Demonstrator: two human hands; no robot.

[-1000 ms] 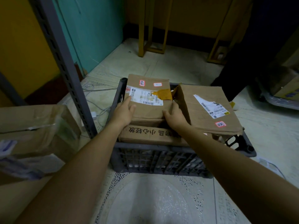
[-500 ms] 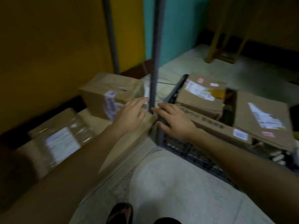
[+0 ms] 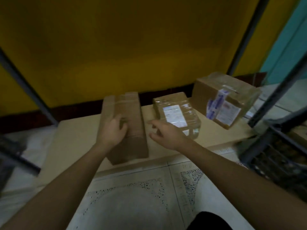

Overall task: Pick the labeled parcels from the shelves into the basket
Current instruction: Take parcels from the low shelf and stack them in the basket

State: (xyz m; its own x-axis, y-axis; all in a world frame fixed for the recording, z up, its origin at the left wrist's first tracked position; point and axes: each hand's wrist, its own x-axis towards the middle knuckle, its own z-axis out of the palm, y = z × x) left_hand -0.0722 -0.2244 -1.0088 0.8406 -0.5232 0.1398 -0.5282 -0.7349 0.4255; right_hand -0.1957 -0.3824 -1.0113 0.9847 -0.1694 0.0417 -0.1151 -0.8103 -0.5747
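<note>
Three cardboard parcels lie on the low bottom shelf (image 3: 74, 135). A long plain brown box (image 3: 131, 117) lies in the middle, and my left hand (image 3: 113, 131) rests on its top with fingers loosely bent. To its right sits a flat tape-wrapped parcel (image 3: 176, 112) with a white label. My right hand (image 3: 164, 131) hovers at that parcel's near left corner, fingers spread and holding nothing. A taller box (image 3: 229, 100) with a white label and blue-white tape stands further right. The dark plastic basket (image 3: 279, 156) shows at the right edge.
Grey metal shelf posts (image 3: 245, 35) slant up at right and left (image 3: 25, 85) before a yellow wall. Another post (image 3: 272, 100) stands between the shelf and the basket. Patterned tile floor (image 3: 132, 196) lies in front of the shelf.
My view has swung left from the basket to the shelf. Both hands left the parcels in the basket and moved over to the shelf parcels; the left now rests on the long box.
</note>
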